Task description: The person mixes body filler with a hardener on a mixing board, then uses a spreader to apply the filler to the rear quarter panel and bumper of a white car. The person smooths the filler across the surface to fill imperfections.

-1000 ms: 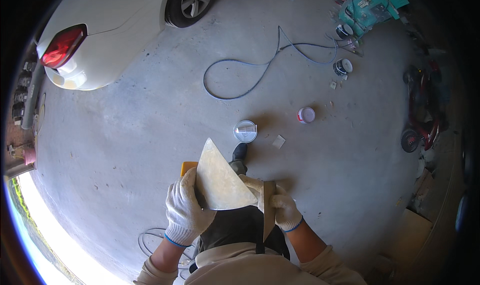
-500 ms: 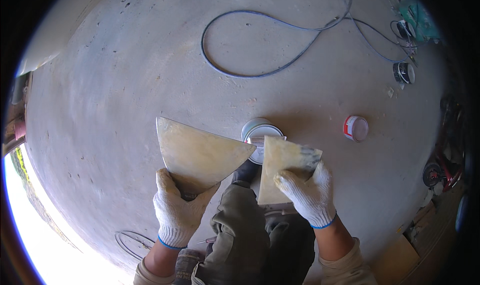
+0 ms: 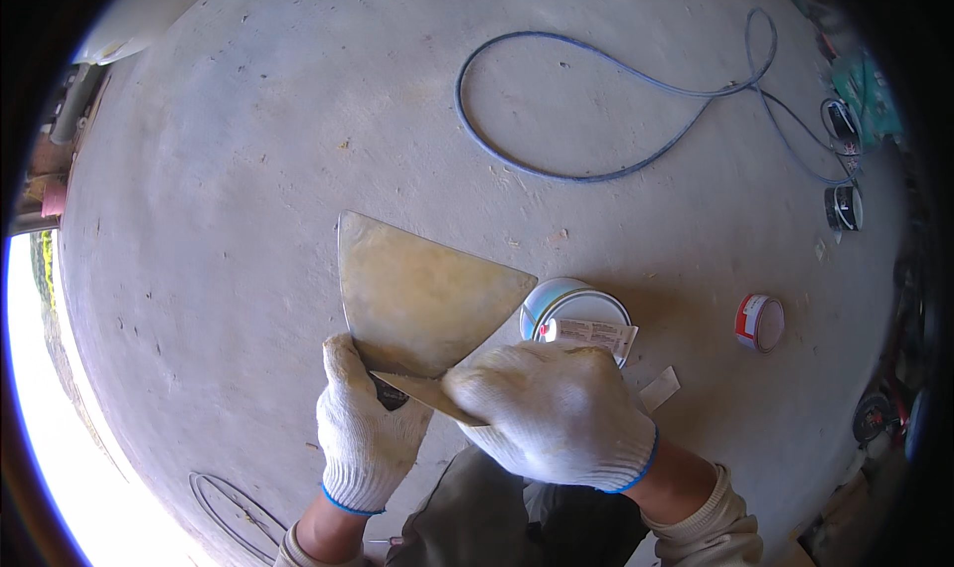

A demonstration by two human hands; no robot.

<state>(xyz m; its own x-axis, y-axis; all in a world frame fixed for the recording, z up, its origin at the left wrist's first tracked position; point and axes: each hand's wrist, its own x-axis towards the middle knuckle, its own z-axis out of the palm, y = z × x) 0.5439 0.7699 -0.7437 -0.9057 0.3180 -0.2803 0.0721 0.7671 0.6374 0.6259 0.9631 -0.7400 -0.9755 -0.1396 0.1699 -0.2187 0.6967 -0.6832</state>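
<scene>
My left hand (image 3: 368, 438), in a white knit glove, is closed around the dark handle of a wide putty knife (image 3: 432, 289). Its flared blade points up and away, smeared with a yellowish film. My right hand (image 3: 556, 413), gloved too, grips a thin flat spreader (image 3: 427, 393), seen nearly edge-on. The spreader's edge meets the lower part of the blade, close to my left thumb. Just beyond my right hand stands a round can (image 3: 556, 294). A white tube (image 3: 596, 336) with a red cap lies across its lid.
A pale flat piece (image 3: 660, 388) lies right of my right hand. Farther right is a red-and-white tin (image 3: 759, 323). A looped hose (image 3: 556, 176) stretches over the concrete floor toward a dark tin (image 3: 845, 209) and a green object (image 3: 879, 95). Another coil (image 3: 214, 507) is at lower left.
My right hand has swung left with the spreader, which was apart from the putty knife and now touches its blade. The view has shifted, so floor objects appear farther right and mostly lower.
</scene>
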